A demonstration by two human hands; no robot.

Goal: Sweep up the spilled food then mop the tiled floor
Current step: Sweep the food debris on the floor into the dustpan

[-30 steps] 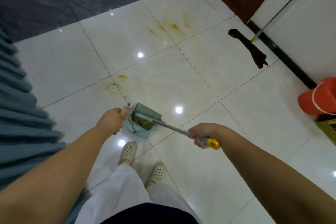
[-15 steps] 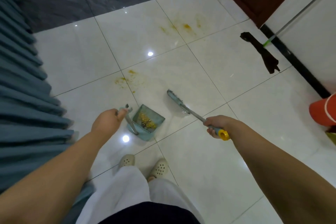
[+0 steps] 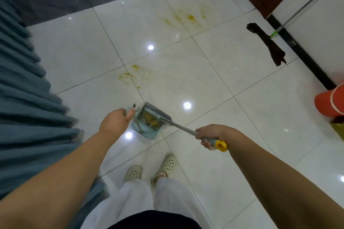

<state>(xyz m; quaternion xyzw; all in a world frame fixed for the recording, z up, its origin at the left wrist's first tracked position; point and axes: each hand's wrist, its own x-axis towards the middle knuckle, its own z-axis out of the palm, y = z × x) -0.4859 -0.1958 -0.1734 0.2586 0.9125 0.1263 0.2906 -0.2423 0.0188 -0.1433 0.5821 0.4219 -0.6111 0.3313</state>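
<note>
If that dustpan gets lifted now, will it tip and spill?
Probably light: the left hand alone holds the dustpan by its upright handle. The crumbs look loose, so tilting its open lip downward would likely spill them. It looks like stiff plastic.

Just one head-worn wide-angle cam here, looking steeply down and forward at the tiled floor (image 3: 214, 83), feet (image 3: 149, 170) near bottom, arms reaching in close.
</note>
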